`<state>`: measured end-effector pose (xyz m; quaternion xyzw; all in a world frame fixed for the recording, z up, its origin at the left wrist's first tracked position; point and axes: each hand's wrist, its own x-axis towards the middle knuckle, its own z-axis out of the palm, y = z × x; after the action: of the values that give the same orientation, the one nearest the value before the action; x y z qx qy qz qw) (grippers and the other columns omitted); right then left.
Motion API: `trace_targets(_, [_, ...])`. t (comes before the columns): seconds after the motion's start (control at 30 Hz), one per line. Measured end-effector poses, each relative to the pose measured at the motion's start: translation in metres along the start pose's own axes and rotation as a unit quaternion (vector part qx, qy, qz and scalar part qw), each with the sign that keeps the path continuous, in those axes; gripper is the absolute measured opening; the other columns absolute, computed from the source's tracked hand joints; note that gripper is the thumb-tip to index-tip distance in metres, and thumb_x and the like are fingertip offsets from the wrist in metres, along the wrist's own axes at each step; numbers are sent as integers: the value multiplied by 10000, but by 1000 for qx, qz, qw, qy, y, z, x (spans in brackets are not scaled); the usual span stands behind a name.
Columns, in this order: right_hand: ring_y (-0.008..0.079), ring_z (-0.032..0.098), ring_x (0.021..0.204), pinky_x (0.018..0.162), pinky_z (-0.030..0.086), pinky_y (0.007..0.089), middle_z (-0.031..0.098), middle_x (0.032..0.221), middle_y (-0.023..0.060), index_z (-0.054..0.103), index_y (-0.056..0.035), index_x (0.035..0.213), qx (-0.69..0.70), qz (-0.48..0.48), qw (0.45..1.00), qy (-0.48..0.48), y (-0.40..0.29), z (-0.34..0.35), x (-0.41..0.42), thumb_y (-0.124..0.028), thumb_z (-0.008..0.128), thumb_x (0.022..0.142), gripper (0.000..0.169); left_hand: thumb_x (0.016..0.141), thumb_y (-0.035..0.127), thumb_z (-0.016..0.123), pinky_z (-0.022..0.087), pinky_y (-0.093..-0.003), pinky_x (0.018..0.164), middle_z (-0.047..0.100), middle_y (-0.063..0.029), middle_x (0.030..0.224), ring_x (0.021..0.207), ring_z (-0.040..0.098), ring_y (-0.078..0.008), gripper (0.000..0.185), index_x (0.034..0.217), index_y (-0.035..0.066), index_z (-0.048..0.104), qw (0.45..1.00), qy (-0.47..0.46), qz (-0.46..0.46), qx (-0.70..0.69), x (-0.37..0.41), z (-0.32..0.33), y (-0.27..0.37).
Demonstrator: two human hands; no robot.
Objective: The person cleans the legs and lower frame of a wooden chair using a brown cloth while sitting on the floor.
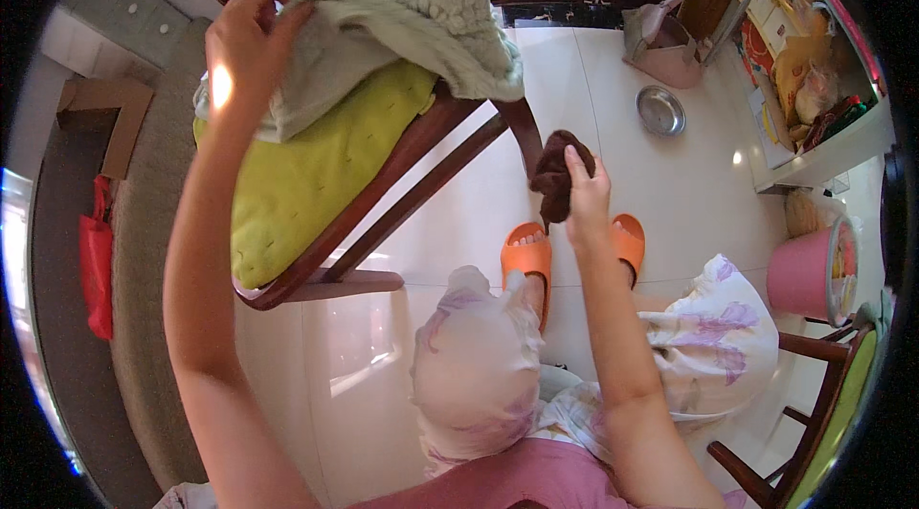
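Note:
My left hand (248, 42) pinches the edge of a pale green textured fabric piece (402, 13), perhaps a blanket or garment, draped over a wooden chair (373, 243). Part of the fabric lies on the chair's yellow-green seat cushion (323, 171); the chair back is hidden beneath it. In my right hand (589, 186) is a bunched dark brown cloth (556, 175), held above the tiled floor to the right of the chair. Below it are my feet in orange slippers (526, 250).
A metal bowl (660, 110) and a pink dustpan (664, 53) sit on the floor ahead. Shelves with bags (804, 71) and a pink bin (800, 275) stand right, near another chair (826, 394). To the left are a sofa (154, 293) and red bag (97, 265).

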<state>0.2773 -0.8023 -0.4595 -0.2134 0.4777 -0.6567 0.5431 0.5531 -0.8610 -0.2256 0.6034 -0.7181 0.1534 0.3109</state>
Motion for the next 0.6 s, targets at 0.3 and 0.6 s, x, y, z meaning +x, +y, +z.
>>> trace_targets(0.3, [294,443,1164,1032,274,456,556,1138,116,530,-18,1093,-488,-510,680,-199,37,55,-2,-31,621,704,400,857,207,588,293,-342,1015,445,-171,1281,1214,401,-236,478,1285,77,418,946,-258,137,-139,-56,12,14])
trace_targets(0.6, [270,516,1076,986,378,388,570,1076,124,582,-57,1049,-376,-527,648,-401,100,85,-56,-100,516,729,329,863,309,559,165,-385,1076,243,-190,1431,1345,186,-313,641,1392,90,271,944,-280,137,-108,-65,29,24])
